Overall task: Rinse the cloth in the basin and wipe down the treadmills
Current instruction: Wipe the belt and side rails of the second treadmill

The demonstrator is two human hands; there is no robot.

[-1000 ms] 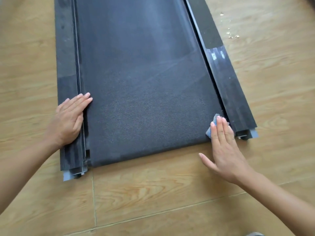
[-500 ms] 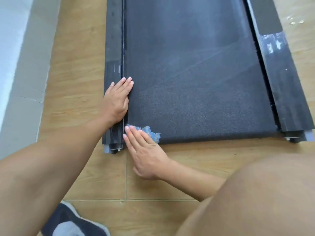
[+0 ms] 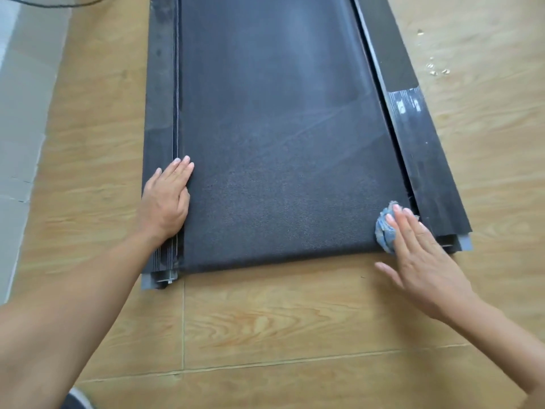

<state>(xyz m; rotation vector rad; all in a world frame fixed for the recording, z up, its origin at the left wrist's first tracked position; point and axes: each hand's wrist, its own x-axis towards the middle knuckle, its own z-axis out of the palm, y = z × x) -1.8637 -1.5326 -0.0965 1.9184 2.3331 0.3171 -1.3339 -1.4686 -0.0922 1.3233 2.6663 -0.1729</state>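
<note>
Two hands, one cloth and one treadmill deck, entered as we find them.

1. Crumpled blue-grey cloth [image 3: 385,228]: lower right of the frame, on the near right corner of the black textured treadmill belt [image 3: 280,143], just beside the glossy dark right side rail [image 3: 418,149].
2. Right hand [image 3: 424,255]: laid flat on the cloth, fingers [image 3: 404,222] straight and close together. The thumb is spread out over the wood-grain floor [image 3: 265,320]. It presses the cloth and does not clutch it.
3. Left hand [image 3: 165,202]: centre left, palm down across the seam between the belt and the dull black left side rail [image 3: 159,113]. Its fingers are straight and together and hold nothing.
4. Basin: not in view.

Handling note. We judge the step in hand to be wiping the near end of the belt.
- We would press through the flat of the palm so the bunched cloth spreads and covers more surface.
- We would draw it across in overlapping passes, working up the frame towards the faint streaks at mid-belt.
- The left hand serves well as a brace. The belt may creep under a sideways push, so firm weight there helps.
- The groove beside the right rail likely wants a fingertip behind the cloth.
</note>
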